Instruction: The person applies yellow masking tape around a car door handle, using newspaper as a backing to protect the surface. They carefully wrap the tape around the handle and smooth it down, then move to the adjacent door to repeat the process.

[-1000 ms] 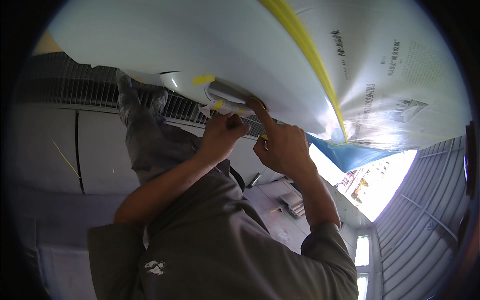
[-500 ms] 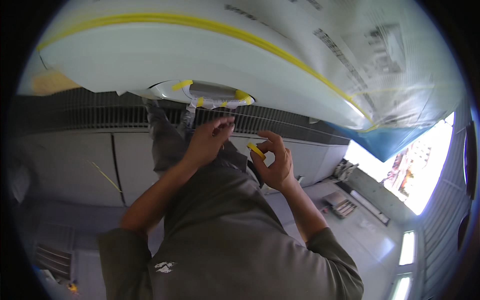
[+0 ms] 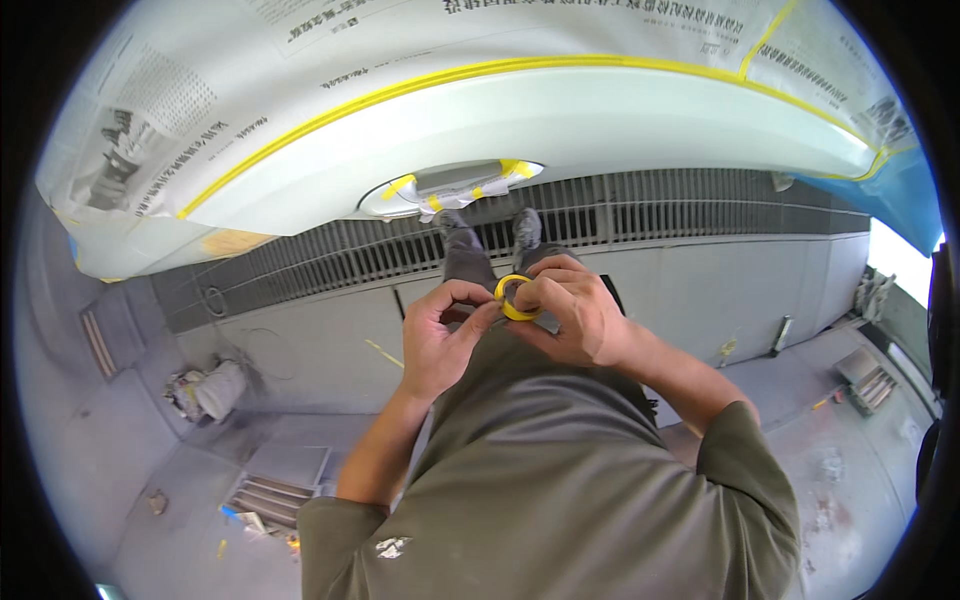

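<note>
Both my hands meet in front of my body around a roll of yellow masking tape (image 3: pixel 513 311). My right hand (image 3: pixel 585 318) is closed on the roll, with fingers at its hole. The thumb and forefinger of my left hand (image 3: pixel 440 340) pinch at the roll's left edge; whether a loose tape end lies between them I cannot make out. Beyond them stands a pale painted vehicle panel (image 3: pixel 560 125). Its lower recess (image 3: pixel 450 182) is partly covered with paper and short yellow tape strips.
Printed masking paper (image 3: pixel 400 45) covers the panel above a long yellow tape line (image 3: pixel 520 64). Blue sheeting (image 3: pixel 900 195) hangs at the right end. A floor grating (image 3: pixel 680 205) runs below the panel. Bundled material (image 3: pixel 215 388) lies left, near a slatted floor vent (image 3: pixel 265 497).
My hands, apart before, have come together at the tape roll. The left hand now pinches at its edge. The view has turned, showing more of the panel's left side.
</note>
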The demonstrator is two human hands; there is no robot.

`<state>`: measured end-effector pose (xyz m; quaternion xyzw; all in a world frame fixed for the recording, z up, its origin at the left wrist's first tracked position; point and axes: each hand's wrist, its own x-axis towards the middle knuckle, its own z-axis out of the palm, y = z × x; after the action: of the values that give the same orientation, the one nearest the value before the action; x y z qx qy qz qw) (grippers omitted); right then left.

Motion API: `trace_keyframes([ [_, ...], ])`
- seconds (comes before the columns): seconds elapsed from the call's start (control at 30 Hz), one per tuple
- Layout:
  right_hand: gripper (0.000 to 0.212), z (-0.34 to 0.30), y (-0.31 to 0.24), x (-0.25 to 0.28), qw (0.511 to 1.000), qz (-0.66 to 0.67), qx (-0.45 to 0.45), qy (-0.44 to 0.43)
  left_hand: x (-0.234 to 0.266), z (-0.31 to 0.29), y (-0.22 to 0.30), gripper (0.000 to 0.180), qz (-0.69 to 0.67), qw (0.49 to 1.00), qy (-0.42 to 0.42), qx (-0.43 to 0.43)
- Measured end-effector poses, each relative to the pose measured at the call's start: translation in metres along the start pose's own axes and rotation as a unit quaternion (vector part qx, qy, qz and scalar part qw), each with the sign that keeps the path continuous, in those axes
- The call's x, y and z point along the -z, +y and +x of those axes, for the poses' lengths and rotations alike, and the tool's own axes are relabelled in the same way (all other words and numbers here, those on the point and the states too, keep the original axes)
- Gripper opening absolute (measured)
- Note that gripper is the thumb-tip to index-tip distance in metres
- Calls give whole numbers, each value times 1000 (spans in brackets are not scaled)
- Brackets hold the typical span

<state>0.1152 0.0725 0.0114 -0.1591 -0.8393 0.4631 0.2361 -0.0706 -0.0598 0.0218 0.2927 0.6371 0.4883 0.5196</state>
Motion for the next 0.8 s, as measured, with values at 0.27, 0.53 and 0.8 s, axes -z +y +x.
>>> trace_keyframes([
  [0.27, 41, 5, 5, -12, 995, 78, 29, 46, 5, -5, 2, 15, 21, 998, 9, -56],
  [0.53, 36, 6, 14, -21, 995, 52, -73, 41, 22, 8, 24, 10, 309, 928, 44, -203],
  [0.8, 21, 15, 34, -46, 989, 46, -134, 50, 37, 15, 37, 16, 373, 896, 90, -222],
])
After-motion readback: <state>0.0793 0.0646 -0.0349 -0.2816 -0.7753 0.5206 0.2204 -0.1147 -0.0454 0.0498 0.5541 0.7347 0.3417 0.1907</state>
